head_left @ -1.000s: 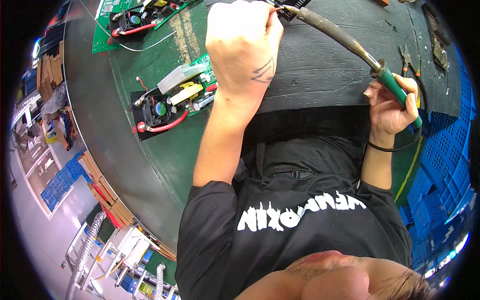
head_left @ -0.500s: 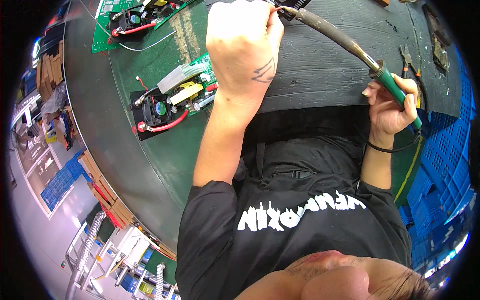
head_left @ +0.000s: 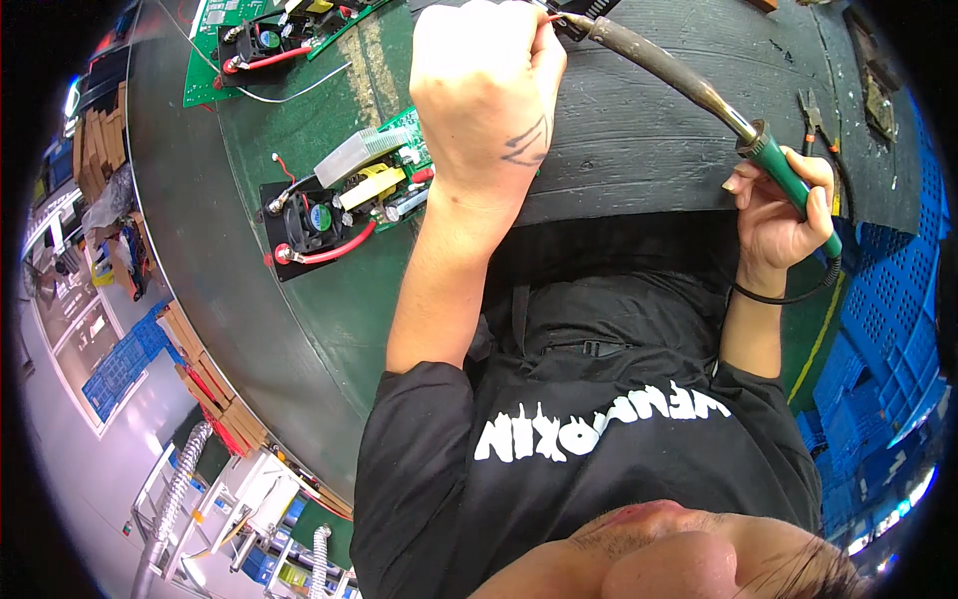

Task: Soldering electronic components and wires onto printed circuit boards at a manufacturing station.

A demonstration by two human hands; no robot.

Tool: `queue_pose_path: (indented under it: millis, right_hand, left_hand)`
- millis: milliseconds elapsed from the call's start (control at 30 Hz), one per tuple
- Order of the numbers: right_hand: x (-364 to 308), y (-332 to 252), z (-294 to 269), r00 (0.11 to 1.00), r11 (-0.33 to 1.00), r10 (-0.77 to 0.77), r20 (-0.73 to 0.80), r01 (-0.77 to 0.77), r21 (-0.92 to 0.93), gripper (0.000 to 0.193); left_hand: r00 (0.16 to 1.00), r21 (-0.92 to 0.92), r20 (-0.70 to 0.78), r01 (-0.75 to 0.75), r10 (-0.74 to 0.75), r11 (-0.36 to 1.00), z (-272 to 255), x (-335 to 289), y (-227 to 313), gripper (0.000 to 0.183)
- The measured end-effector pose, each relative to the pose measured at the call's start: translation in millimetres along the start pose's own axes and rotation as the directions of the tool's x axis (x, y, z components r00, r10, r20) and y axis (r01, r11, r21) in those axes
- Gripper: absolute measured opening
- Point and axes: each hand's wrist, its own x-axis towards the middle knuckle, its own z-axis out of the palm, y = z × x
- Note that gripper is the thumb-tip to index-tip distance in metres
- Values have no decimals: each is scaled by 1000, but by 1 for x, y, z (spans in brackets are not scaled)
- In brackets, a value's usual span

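Observation:
My right hand (head_left: 783, 215) is wrapped round the green handle of a soldering iron (head_left: 768, 155). The iron's long, browned shaft reaches up and left, its tip close to the fingertips of my left hand (head_left: 484, 85). That left hand is closed in a pinch at the top edge, back of the hand up. A short bit of thin red wire (head_left: 555, 17) shows at its fingertips, beside a black part (head_left: 577, 22) with slots. Most of what lies under the left fingers is hidden.
Left of my left forearm lies a green circuit board (head_left: 404, 150) with a black fan (head_left: 309, 220) and red cable. A similar board (head_left: 264, 40) sits farther up. Pliers (head_left: 813, 115) lie on the black work surface (head_left: 659, 140) at right. Blue crates (head_left: 888, 309) stand beyond its right edge.

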Motion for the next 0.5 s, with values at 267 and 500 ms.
queue_pose_path:
  millis: [267,500]
  right_hand:
    - [0,-1,0,1000,999,5,-26,-4,43,47]
    - [0,0,-1,1000,1000,2,-13,-1,27,47]
  left_hand:
    - [1000,0,4,5,-5,1000,1,0,-1,17]
    - [1000,-3,8,6,-6,1000,0,-1,-1,17]
